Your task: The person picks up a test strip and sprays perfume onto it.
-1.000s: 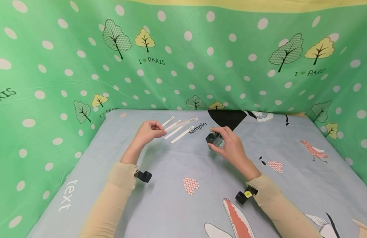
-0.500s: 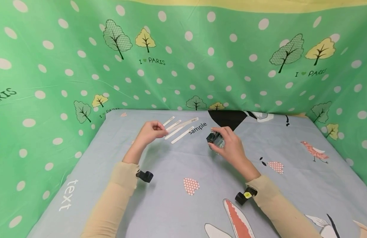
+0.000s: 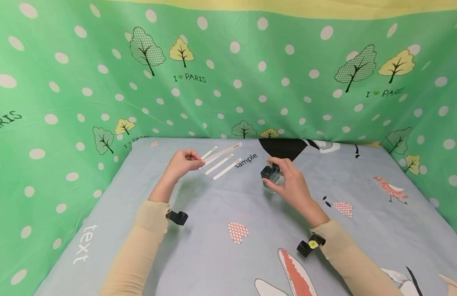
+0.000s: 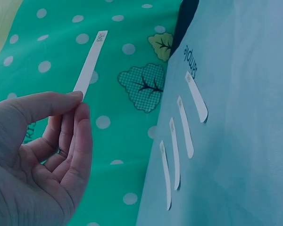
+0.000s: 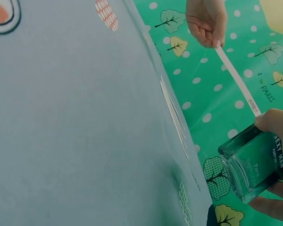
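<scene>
My left hand point(image 3: 184, 162) pinches one end of a white paper perfume test strip point(image 4: 89, 68) between thumb and forefinger. Its printed far end points up and away, above the bed of strips on the cloth. My right hand point(image 3: 294, 183) grips a dark, glassy perfume bottle point(image 5: 252, 162), lettered "SEXY MAN", between thumb and fingers. A small silvery part shows by the fingertips at the bottle's far end in the head view. Strip and bottle are held apart over the table. Several like strips point(image 4: 185, 129) lie side by side on the cloth, close to my left hand.
A grey-blue printed cloth point(image 3: 198, 246) covers the table. Behind and at both sides hangs a green dotted curtain point(image 3: 228, 98) with tree prints. A black camera point(image 3: 179, 218) is strapped at the left wrist, another point(image 3: 306, 248) at the right.
My left hand has shifted slightly left, drawing the strip with it. The right hand and the bottle have moved a little to the right, so the gap between them is wider.
</scene>
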### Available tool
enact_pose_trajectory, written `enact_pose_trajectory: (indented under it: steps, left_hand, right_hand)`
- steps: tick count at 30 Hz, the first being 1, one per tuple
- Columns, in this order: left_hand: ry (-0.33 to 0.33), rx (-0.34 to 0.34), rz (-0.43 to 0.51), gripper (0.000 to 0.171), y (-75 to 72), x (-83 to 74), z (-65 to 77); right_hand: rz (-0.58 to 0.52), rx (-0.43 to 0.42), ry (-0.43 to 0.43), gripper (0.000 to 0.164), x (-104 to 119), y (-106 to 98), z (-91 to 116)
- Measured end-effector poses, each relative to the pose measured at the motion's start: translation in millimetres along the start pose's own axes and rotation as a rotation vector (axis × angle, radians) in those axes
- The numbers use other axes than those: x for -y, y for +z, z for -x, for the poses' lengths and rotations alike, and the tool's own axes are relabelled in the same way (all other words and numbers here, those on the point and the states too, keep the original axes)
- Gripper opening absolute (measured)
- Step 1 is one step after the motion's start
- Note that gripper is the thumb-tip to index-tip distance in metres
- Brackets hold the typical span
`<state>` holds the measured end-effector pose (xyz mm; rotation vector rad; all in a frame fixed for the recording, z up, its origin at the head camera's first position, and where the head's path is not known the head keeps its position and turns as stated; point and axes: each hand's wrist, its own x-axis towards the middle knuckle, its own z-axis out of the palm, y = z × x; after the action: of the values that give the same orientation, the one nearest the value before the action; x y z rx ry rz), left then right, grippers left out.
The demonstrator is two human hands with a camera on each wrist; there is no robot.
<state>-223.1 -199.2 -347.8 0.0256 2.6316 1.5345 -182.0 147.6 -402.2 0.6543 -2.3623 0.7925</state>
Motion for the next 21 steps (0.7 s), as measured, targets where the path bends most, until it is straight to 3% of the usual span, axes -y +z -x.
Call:
enact_pose_trajectory:
  steps: [21]
  left_hand:
    - [-0.025, -0.033, 0.052, 0.016, -25.7, 5.2, -6.4]
  right_hand:
    - [-0.001, -0.002, 0.0, 0.062, -3, -1, 0]
